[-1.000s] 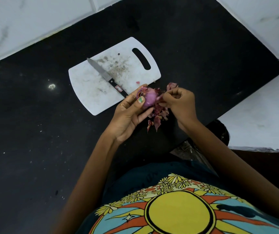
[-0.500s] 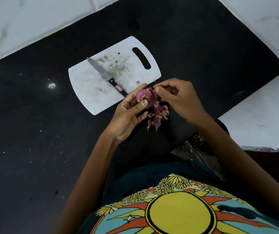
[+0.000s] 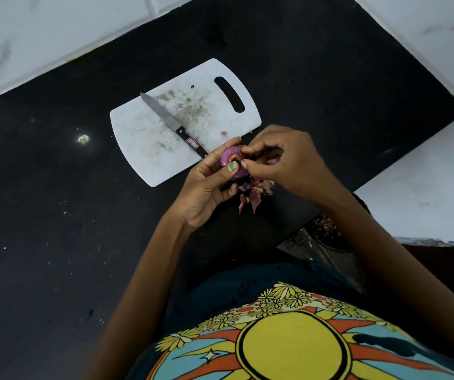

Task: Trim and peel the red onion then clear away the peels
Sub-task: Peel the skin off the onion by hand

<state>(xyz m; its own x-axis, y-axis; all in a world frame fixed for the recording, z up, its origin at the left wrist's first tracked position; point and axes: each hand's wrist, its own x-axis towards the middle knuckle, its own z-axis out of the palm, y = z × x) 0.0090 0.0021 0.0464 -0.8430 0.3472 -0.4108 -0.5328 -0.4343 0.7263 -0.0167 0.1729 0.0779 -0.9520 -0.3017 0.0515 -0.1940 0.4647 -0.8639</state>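
My left hand (image 3: 206, 187) cups the red onion (image 3: 231, 160) from below and behind, thumb laid across its front, fingers curled round its far side. My right hand (image 3: 283, 160) comes in from the other side with fingertips bunched, pinching at the skin near the top of the onion. The onion sits in the air between my hands, just off the near corner of the chopping board (image 3: 143, 138), over the bench (image 3: 55, 242).

I judge I am partway through the peeling. The face turned to me looks smooth and purple with a pale, yellowish spot at the cut end, so the trimming seems done and most of the dry skin is off. A small heap of peels (image 3: 253, 194) lies on the bench just under my hands. Next I should need to get a nail under whatever skin is left, strip it away, and turn the onion in my left hand to check its hidden side. Then the peels have to be gathered and cleared.

The knife (image 3: 171, 123) lies untouched across the board, blade pointing away from me. The board is white, stained and scuffed, with a small red scrap near its near edge. The bench is black stone, flecked with crumbs, and runs into a corner of pale marbled wall.
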